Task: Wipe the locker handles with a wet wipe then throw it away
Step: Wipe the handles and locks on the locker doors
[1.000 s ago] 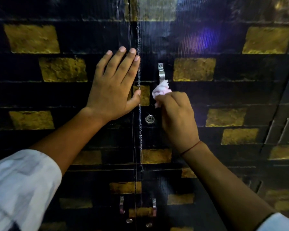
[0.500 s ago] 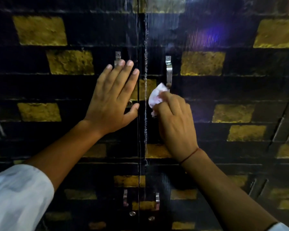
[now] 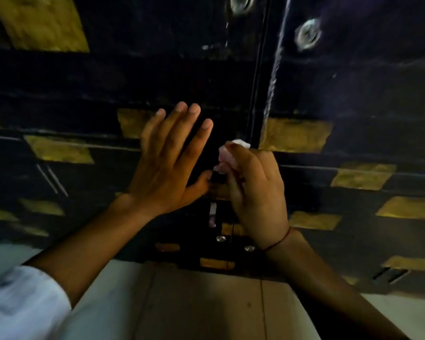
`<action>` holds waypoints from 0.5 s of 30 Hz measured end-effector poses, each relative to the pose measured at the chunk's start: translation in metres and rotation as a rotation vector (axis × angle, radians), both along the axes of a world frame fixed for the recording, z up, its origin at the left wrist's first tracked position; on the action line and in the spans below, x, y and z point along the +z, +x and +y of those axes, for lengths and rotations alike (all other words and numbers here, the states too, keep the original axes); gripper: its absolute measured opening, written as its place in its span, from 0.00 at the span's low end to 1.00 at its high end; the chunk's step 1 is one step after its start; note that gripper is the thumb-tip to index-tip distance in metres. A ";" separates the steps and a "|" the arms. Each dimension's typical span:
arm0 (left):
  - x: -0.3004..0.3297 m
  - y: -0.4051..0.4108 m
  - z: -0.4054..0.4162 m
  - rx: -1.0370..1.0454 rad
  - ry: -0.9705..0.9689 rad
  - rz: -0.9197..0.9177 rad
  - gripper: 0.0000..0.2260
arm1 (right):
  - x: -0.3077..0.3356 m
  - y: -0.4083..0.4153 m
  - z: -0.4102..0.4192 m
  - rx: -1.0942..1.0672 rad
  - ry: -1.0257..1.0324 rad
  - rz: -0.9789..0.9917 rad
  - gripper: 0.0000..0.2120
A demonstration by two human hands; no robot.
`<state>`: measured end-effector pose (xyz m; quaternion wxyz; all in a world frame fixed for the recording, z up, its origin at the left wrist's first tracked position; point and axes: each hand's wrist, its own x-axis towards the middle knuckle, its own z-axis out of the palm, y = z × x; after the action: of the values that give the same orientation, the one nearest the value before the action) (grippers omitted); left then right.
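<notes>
Head view, blurred. The left hand (image 3: 168, 165) lies flat with fingers spread against the dark locker door (image 3: 133, 89), grasping nothing. The right hand (image 3: 253, 190) is clenched around a crumpled white wet wipe (image 3: 227, 153), which bulges out above the curled fingers, close to the vertical seam (image 3: 258, 69) between the two doors. Thumb of the left hand sits just beside the wipe and the right hand's knuckles.

Below the hands, a short metal handle (image 3: 212, 213) shows on the lower locker, partly hidden by the right palm; two round keyholes (image 3: 220, 238) sit under it. Two larger round locks (image 3: 308, 34) appear near the top edge. Gold rectangular patches (image 3: 295, 134) scatter across the black fronts. A pale tiled floor (image 3: 194, 303) runs along the bottom. A white sleeve (image 3: 22, 303) covers the left forearm; a thin red thread (image 3: 279, 241) circles the right wrist.
</notes>
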<state>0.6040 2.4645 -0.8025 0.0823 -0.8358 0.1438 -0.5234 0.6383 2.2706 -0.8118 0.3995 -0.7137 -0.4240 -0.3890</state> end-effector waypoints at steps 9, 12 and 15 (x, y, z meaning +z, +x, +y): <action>-0.122 -0.009 0.032 0.100 0.059 0.154 0.35 | -0.126 -0.016 0.021 -0.010 -0.063 0.276 0.10; -0.145 -0.004 0.039 0.165 0.097 0.147 0.39 | -0.129 -0.020 0.030 -0.048 0.029 0.309 0.10; -0.153 0.006 0.043 0.196 0.133 0.107 0.44 | -0.127 -0.020 0.038 -0.095 0.166 0.370 0.04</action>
<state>0.6097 2.5077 -0.9559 0.1804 -0.8654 0.1000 -0.4567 0.6185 2.3089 -0.9384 0.5090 -0.7569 -0.2756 -0.3034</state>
